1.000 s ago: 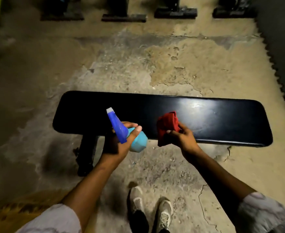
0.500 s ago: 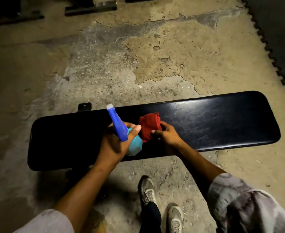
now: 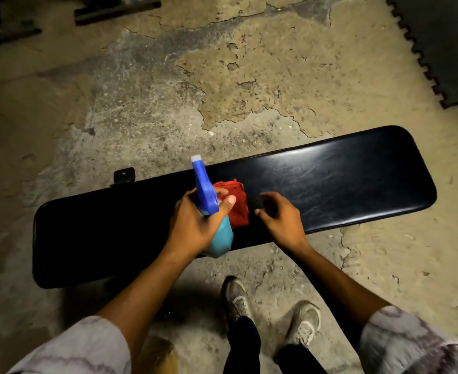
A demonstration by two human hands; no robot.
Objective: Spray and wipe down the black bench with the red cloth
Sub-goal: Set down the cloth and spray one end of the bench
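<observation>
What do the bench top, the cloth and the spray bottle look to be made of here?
Bench top: likely vinyl or leather padding, glossy black with streaky glare and rounded edges.
Cloth: soft woven fabric, matte red, folded and creased.
Spray bottle: plastic, smooth, with a blue trigger head over a teal body.

A long black padded bench (image 3: 330, 182) runs slantwise across the view, its right end farther from the camera than its left, its glossy top catching light toward the right. A folded red cloth (image 3: 237, 205) lies on the top near the middle, partly hidden. The bench stands on a cracked, patchy concrete floor (image 3: 222, 90), where a dark interlocking mat (image 3: 438, 44) covers the upper right corner and two grey shoes (image 3: 238, 300) stand at the near side.
</observation>
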